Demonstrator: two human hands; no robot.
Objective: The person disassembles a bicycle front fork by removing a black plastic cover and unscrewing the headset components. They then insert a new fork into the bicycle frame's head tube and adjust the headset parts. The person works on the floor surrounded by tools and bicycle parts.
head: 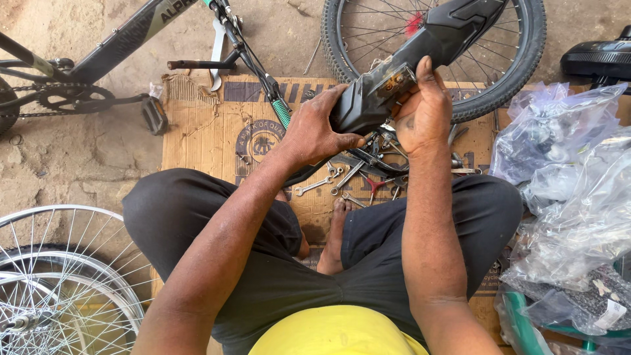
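The left hand (320, 129) wraps around the lower end of a black plastic bicycle mudguard (420, 52), fingers curled closed on it, while the right hand (424, 110) grips the same end from the other side, thumb pointing up along it. The mudguard is held in the air above the person's crossed legs, its far end slanting up over a spoked bicycle wheel (519, 72). Beneath the hands, a flattened cardboard sheet (204, 131) on the floor carries a scatter of spanners and pliers (358, 174) near its middle. A bicycle frame (112, 46) lies past the sheet's far left corner. Clear plastic bags (572, 190) pile by its right edge, and bare wheel rims (59, 283) sit near its left edge.
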